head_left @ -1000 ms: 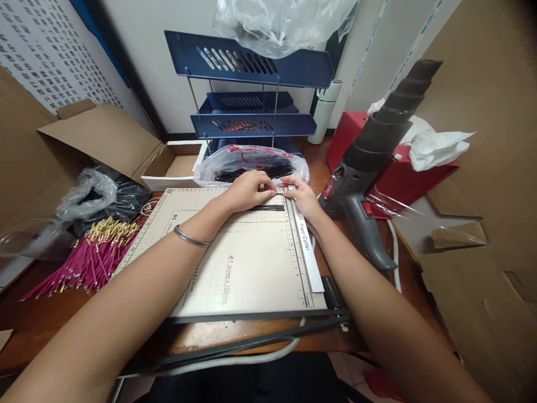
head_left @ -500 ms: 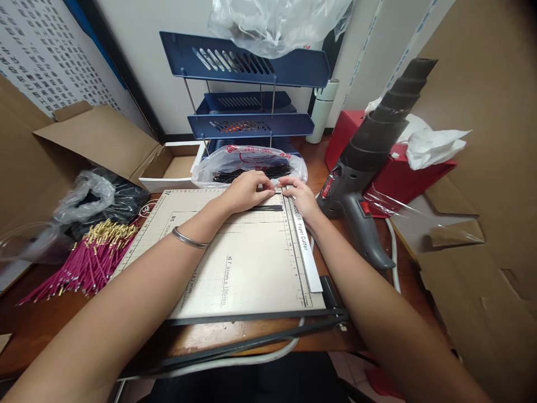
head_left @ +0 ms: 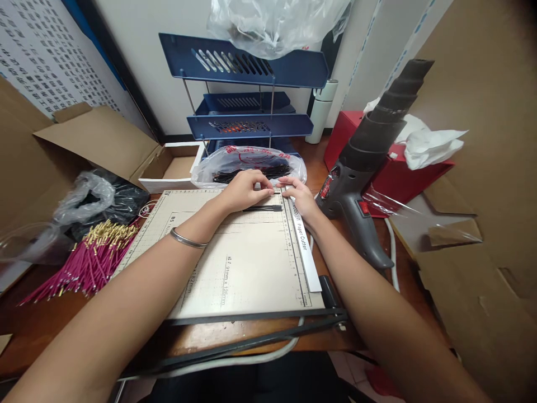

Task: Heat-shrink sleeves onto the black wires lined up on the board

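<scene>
A pale paper cutter point(head_left: 251, 268) with printed grid lines lies on the desk, and both my hands are at its far right corner. My left hand point(head_left: 247, 190) is closed, thumb and fingers pinching a thin black strip point(head_left: 276, 193) whose short end shows past the fingertips. Just beyond that end, my right hand point(head_left: 301, 198) rests by the cutter's white edge guard point(head_left: 307, 257) with curled fingers; what they hold, if anything, is too small to make out. Several thin black strips point(head_left: 264, 208) lie side by side on the board, just below my left fingers.
Behind the board sits a clear plastic bag point(head_left: 201, 170) of black strips, before a blue tray rack point(head_left: 247, 126). A grey heat gun point(head_left: 361, 162) stands right, near a red tissue box point(head_left: 390, 179). Magenta, gold-tipped sticks point(head_left: 84, 257) and an open carton point(head_left: 104, 140) are left.
Almost nothing differs. Both hands keep their place at the cutter's far corner, and the whole view has shifted very slightly.
</scene>
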The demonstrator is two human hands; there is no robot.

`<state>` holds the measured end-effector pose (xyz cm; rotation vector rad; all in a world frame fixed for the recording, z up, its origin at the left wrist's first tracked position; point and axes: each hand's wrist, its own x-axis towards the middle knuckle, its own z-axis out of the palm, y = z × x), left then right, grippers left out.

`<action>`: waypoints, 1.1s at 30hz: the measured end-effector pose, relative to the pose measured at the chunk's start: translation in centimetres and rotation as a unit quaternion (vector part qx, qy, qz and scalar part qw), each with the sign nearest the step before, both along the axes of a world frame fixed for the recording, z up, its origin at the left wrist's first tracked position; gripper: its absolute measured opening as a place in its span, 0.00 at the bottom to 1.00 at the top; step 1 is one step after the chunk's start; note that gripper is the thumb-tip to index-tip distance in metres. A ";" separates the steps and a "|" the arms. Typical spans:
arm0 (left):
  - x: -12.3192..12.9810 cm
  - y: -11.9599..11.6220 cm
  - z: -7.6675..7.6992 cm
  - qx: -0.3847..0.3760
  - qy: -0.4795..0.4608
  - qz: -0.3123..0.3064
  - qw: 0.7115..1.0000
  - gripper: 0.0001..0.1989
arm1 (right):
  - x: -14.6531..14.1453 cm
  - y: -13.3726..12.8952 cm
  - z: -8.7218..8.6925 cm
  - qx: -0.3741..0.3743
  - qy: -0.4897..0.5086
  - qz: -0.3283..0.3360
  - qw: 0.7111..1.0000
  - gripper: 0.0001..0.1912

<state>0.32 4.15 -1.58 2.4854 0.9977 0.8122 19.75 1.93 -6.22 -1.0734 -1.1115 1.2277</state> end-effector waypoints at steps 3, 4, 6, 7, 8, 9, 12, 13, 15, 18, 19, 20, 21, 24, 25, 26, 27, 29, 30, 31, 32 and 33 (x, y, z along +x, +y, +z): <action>-0.6 -0.4 0.4 -0.012 -0.009 -0.024 1.000 0.04 | 0.1 -0.1 0.0 -0.005 0.008 0.012 1.000 0.23; -0.8 -0.5 0.6 -0.023 -0.007 -0.037 0.999 0.04 | 0.2 -0.1 0.0 -0.006 0.010 0.014 1.000 0.23; -1.3 -0.7 0.8 -0.045 0.000 -0.057 0.997 0.05 | 0.2 -0.1 -0.1 -0.004 0.011 0.015 1.000 0.23; -1.4 -0.8 0.8 -0.056 0.003 -0.064 0.996 0.06 | 0.2 -0.1 -0.1 -0.003 0.011 0.015 1.000 0.23; -1.6 -0.9 0.9 -0.068 0.004 -0.069 0.995 0.06 | 0.2 -0.1 -0.1 -0.003 0.012 0.015 1.000 0.23; -1.6 -0.9 0.9 -0.079 0.004 -0.073 0.994 0.06 | 0.2 -0.1 -0.1 -0.003 0.013 0.016 1.000 0.23; -1.6 -1.0 1.0 -0.095 0.003 -0.079 0.992 0.06 | 0.1 -0.1 -0.1 -0.005 0.020 0.017 1.000 0.23; -1.6 -1.0 1.0 -0.093 0.004 -0.077 0.993 0.06 | 0.1 -0.1 -0.1 -0.002 0.021 0.016 1.000 0.23; -1.6 -0.9 1.0 -0.085 0.007 -0.070 0.994 0.05 | 0.1 -0.1 -0.1 0.003 0.019 0.015 1.000 0.23; -1.6 -0.8 0.9 -0.073 0.013 -0.068 0.995 0.05 | 0.2 -0.1 -0.2 -0.003 0.015 0.019 1.000 0.23; -1.6 -0.8 0.9 -0.065 0.018 -0.069 0.995 0.05 | 0.2 -0.1 -0.2 -0.005 0.014 0.021 1.000 0.24; -1.5 -0.7 0.8 -0.053 0.026 -0.069 0.996 0.05 | 0.2 -0.1 -0.2 -0.005 0.013 0.021 1.000 0.24; -1.5 -0.7 0.8 -0.038 0.036 -0.066 0.996 0.06 | 0.2 -0.1 -0.2 -0.003 0.011 0.020 1.000 0.24; -1.3 -0.7 0.8 0.019 0.079 -0.037 0.996 0.06 | 0.2 0.0 -0.2 0.002 0.006 0.019 1.000 0.24; -1.2 -0.8 0.7 0.034 0.092 -0.024 0.995 0.07 | 0.2 0.0 -0.2 0.002 0.005 0.020 1.000 0.24; -1.1 -0.8 0.7 0.045 0.103 -0.013 0.994 0.07 | 0.2 0.0 -0.1 0.003 0.005 0.020 1.000 0.24; -1.1 -0.8 0.7 0.051 0.110 -0.004 0.993 0.07 | 0.2 0.0 -0.1 0.004 0.005 0.021 1.000 0.24; -1.1 -0.8 0.6 0.049 0.113 0.000 0.992 0.08 | 0.2 0.0 -0.1 0.008 0.003 0.022 1.000 0.24; -1.1 -0.8 0.6 0.044 0.111 -0.001 0.993 0.08 | 0.2 0.0 -0.1 0.010 0.001 0.023 1.000 0.24; -1.2 -0.8 0.6 0.039 0.108 -0.005 0.993 0.08 | 0.2 -0.1 0.0 0.012 -0.003 0.024 1.000 0.24; -1.2 -0.7 0.5 0.034 0.103 -0.009 0.994 0.09 | 0.2 -0.1 0.0 0.013 -0.007 0.024 1.000 0.24; -1.3 -0.7 0.5 0.029 0.098 -0.015 0.995 0.09 | 0.2 -0.1 -0.1 0.014 -0.009 0.025 1.000 0.25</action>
